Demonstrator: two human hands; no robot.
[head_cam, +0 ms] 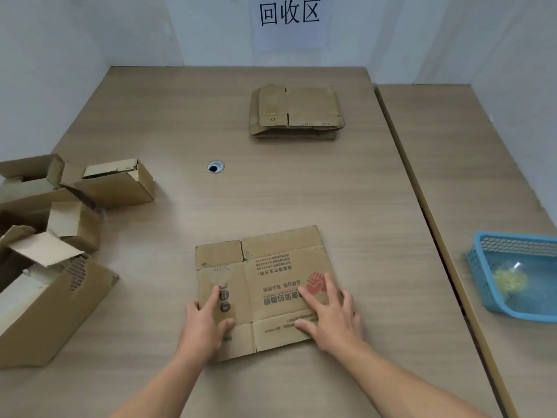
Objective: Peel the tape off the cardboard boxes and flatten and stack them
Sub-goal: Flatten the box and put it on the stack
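A flattened cardboard box (265,279) with red print lies on the table in front of me. My left hand (205,324) presses on its near left part, fingers straight. On the near right part my right hand (328,315) lies flat with its fingers spread. A stack of flattened boxes (297,111) sits at the far middle of the table. Several unflattened open boxes (54,236) are piled at the left edge.
The wooden table (376,206) has a round cable hole (215,166). A blue plastic basket (518,273) holding crumpled tape stands on the adjoining table at right. A paper sign (289,13) hangs on the back wall.
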